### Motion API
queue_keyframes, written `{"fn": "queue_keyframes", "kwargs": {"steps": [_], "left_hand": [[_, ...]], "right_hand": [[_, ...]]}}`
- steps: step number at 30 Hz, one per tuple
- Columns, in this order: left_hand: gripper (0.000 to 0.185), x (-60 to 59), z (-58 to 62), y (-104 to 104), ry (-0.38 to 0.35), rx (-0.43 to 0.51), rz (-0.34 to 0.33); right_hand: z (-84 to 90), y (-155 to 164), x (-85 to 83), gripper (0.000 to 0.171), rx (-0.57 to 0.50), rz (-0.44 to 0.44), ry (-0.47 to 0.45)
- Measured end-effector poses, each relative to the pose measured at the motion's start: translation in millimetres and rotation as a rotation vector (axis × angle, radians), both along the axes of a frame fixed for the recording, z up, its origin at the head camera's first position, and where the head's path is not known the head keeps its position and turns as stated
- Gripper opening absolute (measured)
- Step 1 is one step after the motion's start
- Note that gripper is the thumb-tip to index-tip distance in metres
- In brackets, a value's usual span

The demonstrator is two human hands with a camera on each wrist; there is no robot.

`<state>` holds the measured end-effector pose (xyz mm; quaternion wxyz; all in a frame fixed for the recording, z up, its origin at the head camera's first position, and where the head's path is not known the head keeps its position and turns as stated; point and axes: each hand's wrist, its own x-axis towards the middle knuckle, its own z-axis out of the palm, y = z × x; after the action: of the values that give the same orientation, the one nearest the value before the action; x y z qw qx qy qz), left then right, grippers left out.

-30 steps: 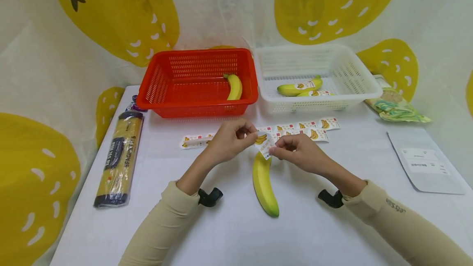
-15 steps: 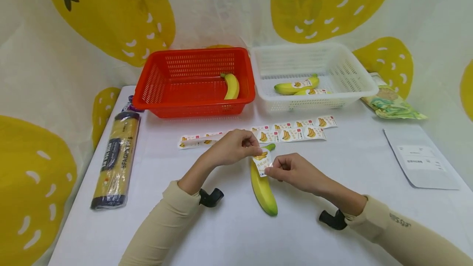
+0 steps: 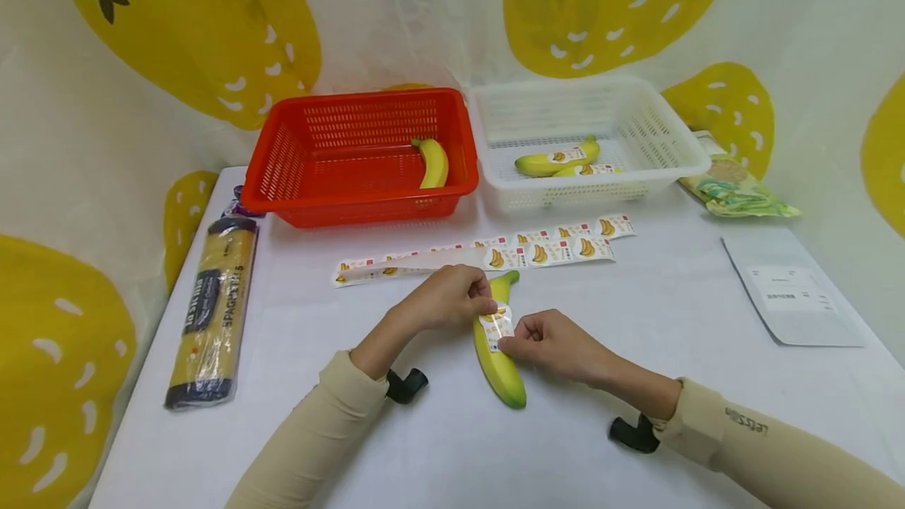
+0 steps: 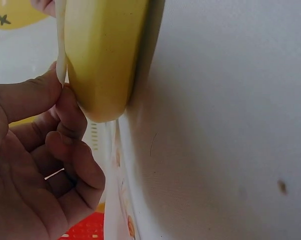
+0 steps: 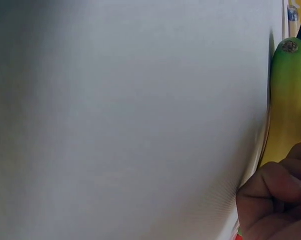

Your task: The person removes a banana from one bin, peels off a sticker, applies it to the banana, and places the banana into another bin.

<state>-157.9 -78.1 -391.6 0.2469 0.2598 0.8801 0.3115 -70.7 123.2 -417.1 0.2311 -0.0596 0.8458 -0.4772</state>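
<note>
Sticker: it was held up in the air a moment ago; now it is laid on the banana, so sticking looks nearly done.
Banana: it is lying on the white counter, in front of the sticker strip.
Left hand: the sticker's top edge is pinched by curled fingers.
Right hand: the lower edge is pinched and pressed down.
Baskets: one banana is kept in the red basket, and bananas with stickers in the white basket.
</note>
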Motion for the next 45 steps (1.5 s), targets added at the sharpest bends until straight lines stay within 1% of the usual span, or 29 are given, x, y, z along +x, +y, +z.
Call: {"fn": "queue_keyframes", "kwargs": {"steps": [7, 10, 15, 19, 23, 27, 30, 32, 37, 45], "left_hand": [[0.019, 0.7, -0.7, -4, -0.013, -0.013, 0.047], [0.023, -0.2, -2.4, -7, -0.002, -0.012, 0.062], [0.027, -1.1, -5.3, -9, 0.035, -0.011, 0.049], [0.026, 1.8, -4.4, -10, 0.077, -0.009, 0.035], [0.02, 7.5, -2.4, -12, 0.116, 0.022, -0.001], [0.011, 13.6, -0.3, -15, 0.121, 0.042, -0.102], [0.02, 16.6, 0.7, -18, 0.099, 0.025, -0.168], [0.027, 17.5, 0.9, -20, 0.087, 0.013, -0.194], [0.034, 17.1, -1.8, -24, 0.071, 0.012, -0.224], [0.033, 15.6, -6.0, -27, 0.041, 0.04, -0.22]], "right_hand": [[-2.1, -4, -2.6, 0.034, 0.063, 0.021, 0.045], [-1.5, -5, -2.3, 0.035, 0.087, 0.033, 0.062], [-1.8, -5, -2.9, 0.035, 0.111, 0.025, 0.053], [-3.9, -4, -3.3, 0.033, 0.101, 0.005, 0.048], [-6.4, -3, -3.2, 0.029, 0.06, 0.007, 0.082], [-6.9, -3, -2.8, 0.025, 0.018, 0.034, 0.12], [-5.9, -3, -2.0, 0.022, 0.012, 0.046, 0.119], [-5.0, -2, -1.4, 0.021, 0.02, 0.055, 0.119], [-3.5, -2, -0.2, 0.019, 0.035, 0.069, 0.122], [-2.7, -1, 1.9, 0.018, 0.04, 0.1, 0.127]]}}
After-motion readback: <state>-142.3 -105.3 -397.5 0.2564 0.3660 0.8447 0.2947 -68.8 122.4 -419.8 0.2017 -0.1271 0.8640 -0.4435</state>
